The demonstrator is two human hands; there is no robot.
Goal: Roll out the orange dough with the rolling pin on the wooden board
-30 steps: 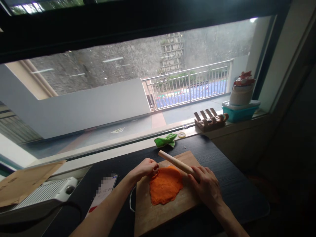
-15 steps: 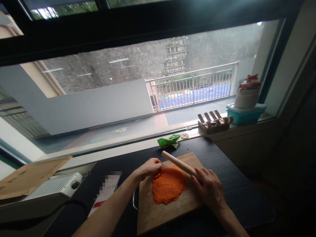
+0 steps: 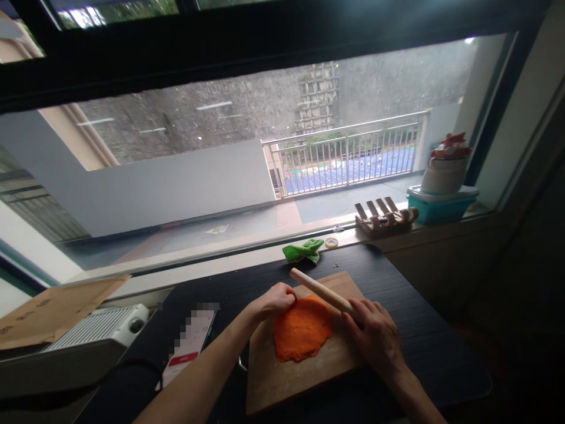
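A flattened sheet of orange dough with an uneven edge lies on a wooden cutting board. My left hand is closed at the dough's upper left edge, its fingertips pinched together there; the pinch itself is partly hidden. A pale wooden rolling pin slants across the board's far right part, beyond the dough. Around its near end are wrapped the fingers of my right hand. The pin's far end points up and to the left.
Board and phone lie on a dark table. Behind the board are a green cloth and a tape roll. A wooden rack and teal box stand on the sill. A white heater is left.
My left hand has shifted slightly to the right along the dough's upper edge. The right hand and rolling pin stay nearly in place.
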